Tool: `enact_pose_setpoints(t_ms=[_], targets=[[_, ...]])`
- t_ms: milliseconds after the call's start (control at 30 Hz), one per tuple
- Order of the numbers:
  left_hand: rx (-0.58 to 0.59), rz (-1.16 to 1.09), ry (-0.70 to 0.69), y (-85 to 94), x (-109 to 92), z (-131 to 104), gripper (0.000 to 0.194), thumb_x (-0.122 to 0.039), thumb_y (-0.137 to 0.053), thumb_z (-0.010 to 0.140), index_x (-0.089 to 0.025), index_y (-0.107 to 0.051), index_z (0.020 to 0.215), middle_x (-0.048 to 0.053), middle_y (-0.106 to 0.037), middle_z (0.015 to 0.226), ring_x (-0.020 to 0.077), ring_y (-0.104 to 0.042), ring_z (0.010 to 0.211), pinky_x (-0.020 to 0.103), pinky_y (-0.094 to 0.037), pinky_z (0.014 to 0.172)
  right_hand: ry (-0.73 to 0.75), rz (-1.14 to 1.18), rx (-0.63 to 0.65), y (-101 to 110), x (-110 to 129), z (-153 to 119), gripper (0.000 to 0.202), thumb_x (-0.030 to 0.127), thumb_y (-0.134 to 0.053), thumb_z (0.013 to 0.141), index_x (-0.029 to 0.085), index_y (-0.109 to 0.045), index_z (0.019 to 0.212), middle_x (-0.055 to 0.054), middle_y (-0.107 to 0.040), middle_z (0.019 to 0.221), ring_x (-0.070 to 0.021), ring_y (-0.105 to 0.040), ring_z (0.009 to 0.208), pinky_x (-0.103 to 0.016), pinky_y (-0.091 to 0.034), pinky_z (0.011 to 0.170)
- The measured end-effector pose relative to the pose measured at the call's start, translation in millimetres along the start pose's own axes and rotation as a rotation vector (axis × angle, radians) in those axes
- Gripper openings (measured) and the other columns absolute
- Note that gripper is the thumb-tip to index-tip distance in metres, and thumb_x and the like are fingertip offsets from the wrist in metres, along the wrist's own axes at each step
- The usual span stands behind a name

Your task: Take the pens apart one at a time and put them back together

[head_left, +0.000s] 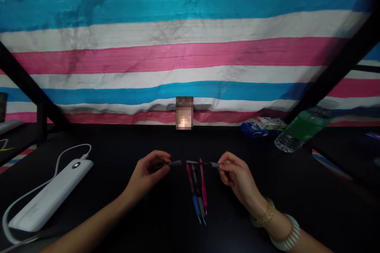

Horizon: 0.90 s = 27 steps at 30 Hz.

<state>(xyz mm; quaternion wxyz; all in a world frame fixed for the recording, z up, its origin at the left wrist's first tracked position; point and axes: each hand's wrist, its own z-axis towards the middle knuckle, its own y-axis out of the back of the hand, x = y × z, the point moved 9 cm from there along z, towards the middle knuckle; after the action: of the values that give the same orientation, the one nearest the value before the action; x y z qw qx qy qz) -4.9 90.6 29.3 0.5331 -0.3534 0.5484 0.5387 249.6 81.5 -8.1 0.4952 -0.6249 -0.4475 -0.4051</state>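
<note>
My left hand (152, 169) pinches a dark pen barrel (175, 163), its clear end pointing right. Between the fingers of my right hand (237, 170) is a pen part (209, 163) with a grey end and a thin tip pointing left. The two parts face each other with a small gap between them. Several pens lie side by side on the black table below them: one with a blue grip (196, 204), a dark one (200, 205) and a pink one (204, 193). The right-hand part passes above their upper ends.
On the left lies a white power bank (53, 193) with a white cable (56, 166). At the back right are a blue packet (252, 129), a small box (270, 123) and a tilted bottle with a green label (305, 124). Dark frame bars rise at both sides before a striped sheet (190, 55).
</note>
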Motion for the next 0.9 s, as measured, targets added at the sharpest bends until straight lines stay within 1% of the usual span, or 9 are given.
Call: enact_pose_setpoints(t_ms=[133,300,433,600,767,900], targets=[[-0.007,-0.005,-0.012,0.3,-1,1,0.022,-0.026,-0.071,0.078,-0.021,-0.064,0.099,0.004,-0.068,0.095,0.0207,-0.064,0.094,0.031,-0.047,0.084,0.014,0.009,0.005,-1,2,0,0.014,0.022,-0.063,0.058,0.019,-0.051,0.063,0.008,-0.045,0.042,-0.0046,-0.033,0.034,-0.017,-0.012,0.036],[0.014,0.019,-0.042,-2.0,-4,-1,0.021,-0.026,-0.070,0.079,-0.021,-0.064,0.099,0.004,-0.068,0.094,0.0199,-0.065,0.093,0.031,-0.047,0.084,0.014,0.006,0.009,-2,3,-1,0.013,0.020,-0.063,0.058,0.019,-0.051,0.063,0.007,-0.047,0.043,-0.0049,-0.036,0.035,-0.017,-0.013,0.037],[0.018,0.019,-0.059,-2.6,-6,-3,0.018,-0.025,-0.070,0.079,-0.020,-0.063,0.096,0.003,-0.067,0.093,0.0190,-0.064,0.092,0.030,-0.047,0.084,0.018,0.006,0.016,-3,3,-3,0.013,0.020,-0.063,0.057,0.019,-0.052,0.063,0.008,-0.047,0.043,-0.0049,-0.035,0.034,-0.017,-0.013,0.037],[0.022,0.023,-0.050,-3.8,-5,-3,0.016,-0.024,-0.069,0.080,-0.020,-0.062,0.093,0.002,-0.067,0.092,0.0181,-0.064,0.090,0.029,-0.046,0.081,0.034,0.007,0.032,-4,4,-3,0.012,0.020,-0.063,0.058,0.019,-0.052,0.063,0.008,-0.046,0.042,-0.0051,-0.035,0.034,-0.017,-0.012,0.036],[0.055,0.025,-0.027,-7.8,-5,-3,0.013,-0.026,-0.068,0.080,-0.020,-0.063,0.090,0.002,-0.066,0.088,0.0171,-0.062,0.084,0.027,-0.046,0.076,0.053,-0.038,0.046,-6,5,-4,0.011,0.020,-0.062,0.060,0.019,-0.052,0.064,0.008,-0.046,0.043,-0.0050,-0.035,0.035,-0.017,-0.014,0.036],[0.077,0.021,-0.009,-13.2,-5,-6,0.013,-0.027,-0.068,0.080,-0.020,-0.063,0.089,0.002,-0.065,0.088,0.0166,-0.062,0.083,0.027,-0.046,0.074,0.110,-0.132,0.081,-11,9,-9,0.010,0.021,-0.062,0.067,0.019,-0.052,0.068,0.009,-0.045,0.046,-0.0053,-0.035,0.038,-0.017,-0.019,0.037]])
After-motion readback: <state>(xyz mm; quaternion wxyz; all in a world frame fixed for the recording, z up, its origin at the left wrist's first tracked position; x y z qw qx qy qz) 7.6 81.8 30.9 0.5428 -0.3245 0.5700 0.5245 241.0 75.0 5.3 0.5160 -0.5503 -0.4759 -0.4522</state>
